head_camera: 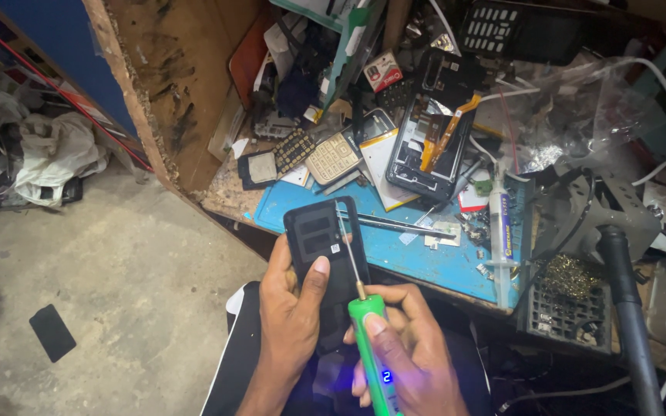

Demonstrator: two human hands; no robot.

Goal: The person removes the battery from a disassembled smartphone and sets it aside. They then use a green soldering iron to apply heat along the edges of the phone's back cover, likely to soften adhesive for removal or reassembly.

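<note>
A black phone (pixel 324 245) is held upright, back side showing, in the left hand (pixel 290 316), whose fingers are wrapped around its lower half with the thumb pressed on its back. A green electric screwdriver (pixel 371 347) is gripped by the closed fingers of the right hand (pixel 406 347), and its thin bit (pixel 346 246) is laid against the phone's right edge near the top. Both are held just in front of the near edge of the table (pixel 229 192), over a blue work mat (pixel 402 250). Beyond, the mat is crowded with tweezers (pixel 395 225), a syringe (pixel 500 231), an opened phone frame (pixel 429 146) and keypads (pixel 331 158). Bare concrete floor (pixel 117 254) lies open to the left; a dark tip holder (pixel 568 304) and cables stand close on the right.
</note>
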